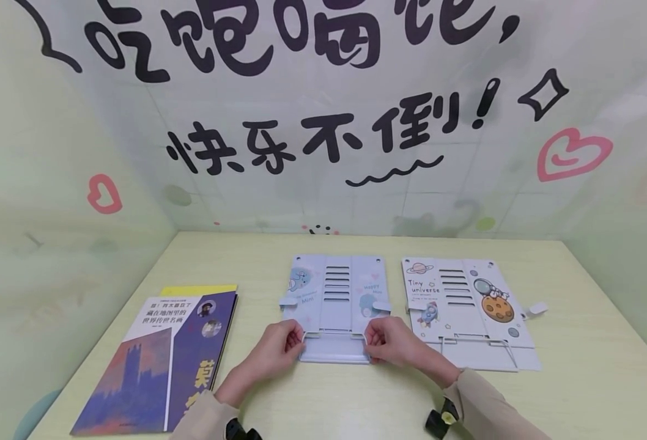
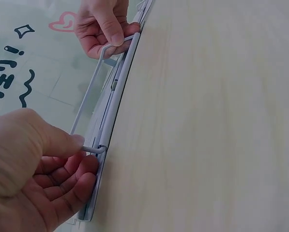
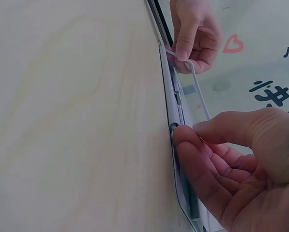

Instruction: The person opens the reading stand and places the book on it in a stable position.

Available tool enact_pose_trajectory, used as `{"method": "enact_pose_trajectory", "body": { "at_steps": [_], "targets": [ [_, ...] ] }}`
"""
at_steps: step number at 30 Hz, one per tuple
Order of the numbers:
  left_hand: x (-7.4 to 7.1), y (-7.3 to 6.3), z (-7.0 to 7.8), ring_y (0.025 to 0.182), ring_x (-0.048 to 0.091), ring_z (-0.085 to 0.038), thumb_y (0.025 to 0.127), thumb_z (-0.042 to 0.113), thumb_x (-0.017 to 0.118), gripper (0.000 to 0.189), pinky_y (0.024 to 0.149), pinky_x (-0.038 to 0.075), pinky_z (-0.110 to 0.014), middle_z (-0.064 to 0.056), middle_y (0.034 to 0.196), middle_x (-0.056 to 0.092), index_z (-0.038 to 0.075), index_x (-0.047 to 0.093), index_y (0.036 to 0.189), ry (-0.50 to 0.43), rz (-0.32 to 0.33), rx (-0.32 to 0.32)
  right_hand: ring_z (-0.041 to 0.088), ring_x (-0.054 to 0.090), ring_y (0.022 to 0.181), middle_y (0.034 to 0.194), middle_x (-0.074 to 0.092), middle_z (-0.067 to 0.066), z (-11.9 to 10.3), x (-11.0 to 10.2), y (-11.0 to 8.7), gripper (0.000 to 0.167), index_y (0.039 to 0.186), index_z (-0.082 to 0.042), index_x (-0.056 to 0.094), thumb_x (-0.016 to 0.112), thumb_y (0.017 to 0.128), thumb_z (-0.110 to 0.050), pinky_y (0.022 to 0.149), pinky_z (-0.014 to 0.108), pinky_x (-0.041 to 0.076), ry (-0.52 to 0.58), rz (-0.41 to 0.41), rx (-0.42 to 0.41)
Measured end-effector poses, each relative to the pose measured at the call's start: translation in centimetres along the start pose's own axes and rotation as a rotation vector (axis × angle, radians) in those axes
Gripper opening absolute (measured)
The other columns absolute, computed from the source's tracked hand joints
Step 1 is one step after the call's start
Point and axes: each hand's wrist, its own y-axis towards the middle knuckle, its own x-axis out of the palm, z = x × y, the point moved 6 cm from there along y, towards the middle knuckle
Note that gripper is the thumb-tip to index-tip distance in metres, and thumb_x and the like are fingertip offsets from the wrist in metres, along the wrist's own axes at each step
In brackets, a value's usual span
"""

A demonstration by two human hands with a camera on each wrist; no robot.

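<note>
Currently I've got L hand [image 1: 280, 347] & R hand [image 1: 394, 343], thumbs & fingers clamped on wire bar [image 2: 87, 94] of pale-blue bookstand [image 1: 336, 319]; white 2nd stand [image 1: 454, 322] just beside it.

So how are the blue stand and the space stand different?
The blue stand says Mini, the space stand says Tiny universe. The blue stand is pale blue, the space stand mostly white. The left hand and right hand pinch the blue stand's wire; no hand touches the space stand. Both have slots down the middle.
</note>
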Motion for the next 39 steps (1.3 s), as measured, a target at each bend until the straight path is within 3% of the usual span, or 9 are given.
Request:
{"method": "enact_pose_trajectory", "body": {
  "at_steps": [16, 25, 28, 33, 39],
  "targets": [
    [-0.2, -0.4, 1.1, 0.061, 0.04, -0.003, 0.074, -0.009, 0.064, 0.025, 0.052, 0.038, -0.018, 0.006, 0.068, 0.042, 0.008, 0.046, 0.075, 0.125, 0.047, 0.194, -0.001, 0.048, 0.055, 0.061, 0.054, -0.007, -0.6, -0.2, -0.4, 0.019, 0.068, -0.007, 0.056, 0.067, 0.075, 0.007, 0.048, 0.016, 0.042, -0.083, 0.039, -0.141],
    [0.0, -0.5, 1.9, 0.06, 0.039, -0.003, 0.073, -0.014, 0.06, 0.027, 0.05, 0.037, -0.017, 0.006, 0.066, 0.04, 0.009, 0.046, 0.071, 0.126, 0.055, 0.248, -0.003, 0.043, 0.055, 0.059, 0.048, -0.01, -2.1, 0.1, -0.8, 0.023, 0.066, -0.01, 0.051, 0.063, 0.076, 0.007, 0.048, 0.015, 0.04, -0.188, 0.046, -0.226],
    [0.0, -0.5, 2.1, 0.061, 0.043, -0.003, 0.074, -0.015, 0.059, 0.027, 0.051, 0.041, -0.017, 0.006, 0.065, 0.044, 0.009, 0.048, 0.069, 0.101, 0.045, 0.235, -0.004, 0.043, 0.055, 0.058, 0.05, -0.01, -2.4, 0.2, -0.8, 0.023, 0.065, -0.01, 0.051, 0.062, 0.075, 0.008, 0.049, 0.015, 0.04, -0.198, 0.036, -0.236],
    [-0.3, -0.5, 1.5, 0.066, 0.053, -0.005, 0.073, -0.014, 0.065, 0.024, 0.059, 0.05, -0.019, 0.003, 0.069, 0.054, 0.008, 0.054, 0.071, 0.002, 0.009, 0.151, -0.003, 0.051, 0.058, 0.062, 0.06, -0.004, -2.0, 0.3, -0.9, 0.022, 0.067, -0.006, 0.054, 0.063, 0.073, 0.013, 0.052, 0.017, 0.047, -0.094, -0.01, -0.186],
    [-0.6, -0.5, 1.1, 0.067, 0.054, -0.004, 0.072, -0.013, 0.066, 0.023, 0.06, 0.052, -0.02, 0.003, 0.069, 0.058, 0.008, 0.057, 0.069, -0.039, -0.017, 0.137, -0.002, 0.053, 0.059, 0.063, 0.061, -0.002, -1.9, 0.4, -0.8, 0.02, 0.068, -0.004, 0.055, 0.064, 0.073, 0.013, 0.053, 0.018, 0.048, -0.062, -0.028, -0.182]
  ]
}}
